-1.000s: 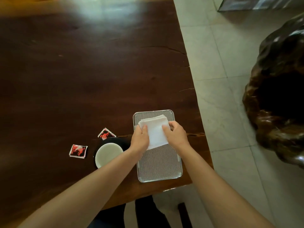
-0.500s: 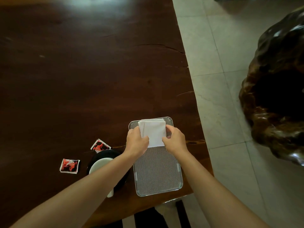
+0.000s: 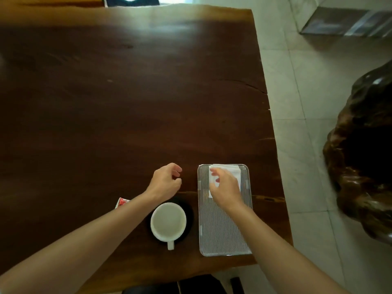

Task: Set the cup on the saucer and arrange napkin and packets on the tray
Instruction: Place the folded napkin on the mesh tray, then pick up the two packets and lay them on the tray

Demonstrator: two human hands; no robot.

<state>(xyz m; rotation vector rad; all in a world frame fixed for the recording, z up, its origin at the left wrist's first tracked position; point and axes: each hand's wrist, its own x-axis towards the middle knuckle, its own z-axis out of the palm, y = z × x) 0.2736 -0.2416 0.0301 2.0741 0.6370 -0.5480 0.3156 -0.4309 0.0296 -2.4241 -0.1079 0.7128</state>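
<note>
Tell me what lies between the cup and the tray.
In the head view, only the black saucer's rim and bare table separate the cup from the tray.

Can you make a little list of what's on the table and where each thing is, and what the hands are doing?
table: dark wood
tray: ribbed metal, near the table's right edge
napkin: white, folded, at the tray's far end
cup: white, standing on the saucer, handle toward the person
saucer: dark, left of the tray
packet: red and white, on the table, mostly hidden behind the left forearm
left hand: loosely curled above the table, holding nothing
right hand: over the napkin, fingers spread
</note>
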